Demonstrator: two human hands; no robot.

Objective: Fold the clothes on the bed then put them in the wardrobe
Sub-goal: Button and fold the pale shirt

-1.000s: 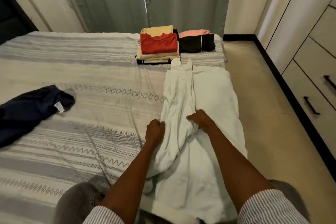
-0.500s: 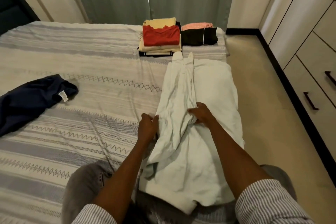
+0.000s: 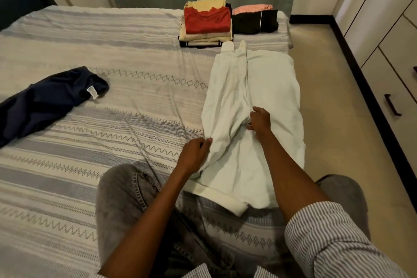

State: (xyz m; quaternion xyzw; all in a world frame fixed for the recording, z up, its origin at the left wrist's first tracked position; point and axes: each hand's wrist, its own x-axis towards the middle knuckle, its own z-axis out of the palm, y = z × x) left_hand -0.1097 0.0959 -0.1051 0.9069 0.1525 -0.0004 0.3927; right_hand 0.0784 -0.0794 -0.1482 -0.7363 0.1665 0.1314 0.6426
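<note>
On the near right side of the bed [image 3: 135, 29], my left hand [image 3: 194, 153] pinches the left edge of the white garment [image 3: 270, 88], and my right hand [image 3: 259, 122] grips a bunched fold at its middle. It looks soft and light, likely to slump and crease, so I judge edges and hems the best holds. Folded stacks [image 3: 207, 22] sit beyond; a navy garment [image 3: 45, 101] lies well left.

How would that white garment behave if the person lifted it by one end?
The white garment would probably droop and unfold: it already creases where the left hand and right hand grip it. It likely feels light, being thin cloth lying flat on the bed. It should not slip easily.
</note>
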